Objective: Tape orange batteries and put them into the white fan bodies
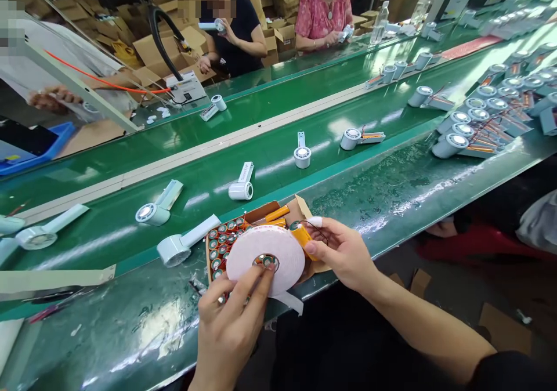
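Observation:
My left hand (pixel 232 312) holds a roll of white double-sided tape (pixel 289 257), its fingertips at the centre hole. A loose tape end (pixel 289 302) hangs from the roll's lower edge. Pinched in my right hand (pixel 346 254) is an orange-wrapped battery (pixel 304 240) with thin dark wires, right beside the roll's right edge. A white cover sits on one right fingertip. Behind the roll, partly hidden by it, an open cardboard box (pixel 303 208) holds several batteries (pixel 220 237), many standing on end.
Pale blue handheld fan bodies (pixel 174 250) lie along the green conveyor belt (pixel 209 205). Several more with wires (pixel 452 144) crowd the bench at right. Across the line, one person (pixel 237 28) holds a fan part and another (pixel 324 17) handles a similar piece.

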Available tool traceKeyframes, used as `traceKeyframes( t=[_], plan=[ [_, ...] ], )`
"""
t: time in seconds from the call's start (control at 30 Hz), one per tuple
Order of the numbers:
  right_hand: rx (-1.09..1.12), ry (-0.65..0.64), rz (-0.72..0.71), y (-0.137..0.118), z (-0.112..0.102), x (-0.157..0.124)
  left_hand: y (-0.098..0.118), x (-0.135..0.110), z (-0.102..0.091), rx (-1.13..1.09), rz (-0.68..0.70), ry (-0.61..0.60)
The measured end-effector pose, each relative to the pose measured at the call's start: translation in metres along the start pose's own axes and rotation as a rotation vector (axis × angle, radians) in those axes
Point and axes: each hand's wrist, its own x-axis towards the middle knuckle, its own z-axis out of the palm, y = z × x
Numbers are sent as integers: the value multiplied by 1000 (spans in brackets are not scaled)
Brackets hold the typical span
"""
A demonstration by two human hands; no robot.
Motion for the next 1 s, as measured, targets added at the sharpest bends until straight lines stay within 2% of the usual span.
traceKeyframes(
  t=[0.1,0.17,0.27,0.33,0.4,0.47,0.5,0.53,0.6,0.63,0.7,0.73,0.8,0.87,0.93,1.0],
  plan=[
    [-23,-192,121,-18,-15,10,-3,10,-6,3,39,-21],
    [-30,-195,155,-27,-20,18,-1,16,-7,20,69,-20],
    [154,0,73,-22,-9,20,8,22,2,77,27,59],
    [368,175,0,-8,9,11,20,23,11,90,-28,126],
    [525,298,-18,8,25,-1,35,22,22,62,-96,170],
    [571,312,18,15,30,-8,51,18,29,16,-161,214],
    [560,287,39,14,24,-8,58,15,31,-5,-191,224],
    [537,264,45,8,13,-3,64,12,32,-30,-207,220],
    [490,277,-39,-13,-25,15,68,1,31,-93,-221,166],
    [477,336,-140,-26,-48,28,65,-5,29,-120,-230,125],
    [527,510,-465,-50,-95,53,48,-19,24,-115,-265,68],
    [517,540,-538,-57,-114,61,35,-25,21,-80,-289,49],
    [440,518,-510,-58,-138,67,6,-33,13,-2,-336,-9],
    [335,483,-361,-41,-149,58,-19,-32,3,15,-344,-60],
    [252,505,-217,-15,-157,43,-37,-19,-6,-44,-271,-52],
    [191,563,-135,11,-168,34,-48,9,-9,-128,-160,7]
  ],
)
